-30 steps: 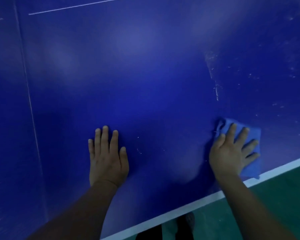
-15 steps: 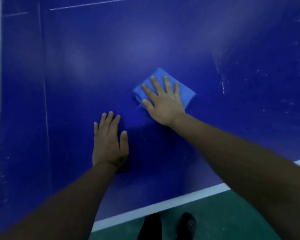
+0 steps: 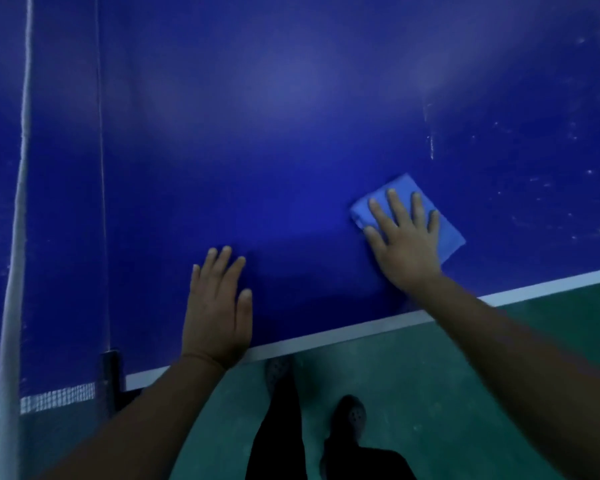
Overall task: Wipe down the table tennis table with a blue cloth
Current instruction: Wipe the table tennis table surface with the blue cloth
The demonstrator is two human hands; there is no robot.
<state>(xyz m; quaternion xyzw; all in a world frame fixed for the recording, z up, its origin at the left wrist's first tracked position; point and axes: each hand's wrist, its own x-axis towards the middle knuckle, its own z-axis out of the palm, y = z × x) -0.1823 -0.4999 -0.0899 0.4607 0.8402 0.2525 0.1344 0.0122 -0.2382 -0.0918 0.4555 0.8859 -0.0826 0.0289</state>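
Now, most of the blue cloth (image 3: 445, 230) is hidden under the right hand (image 3: 407, 242), fingers spread flat and pressing it onto the blue surface (image 3: 291, 133), just in from the white edge line (image 3: 343, 336). Only the cloth's far corner and right side show. The left hand (image 3: 217, 306) lies flat and empty, its heel at that same edge line. Further left along the edge line, the net (image 3: 58, 398) and its dark post (image 3: 111, 379) are blurred. Below the line, dark shoes (image 3: 352, 417) stand on green floor (image 3: 465, 393).
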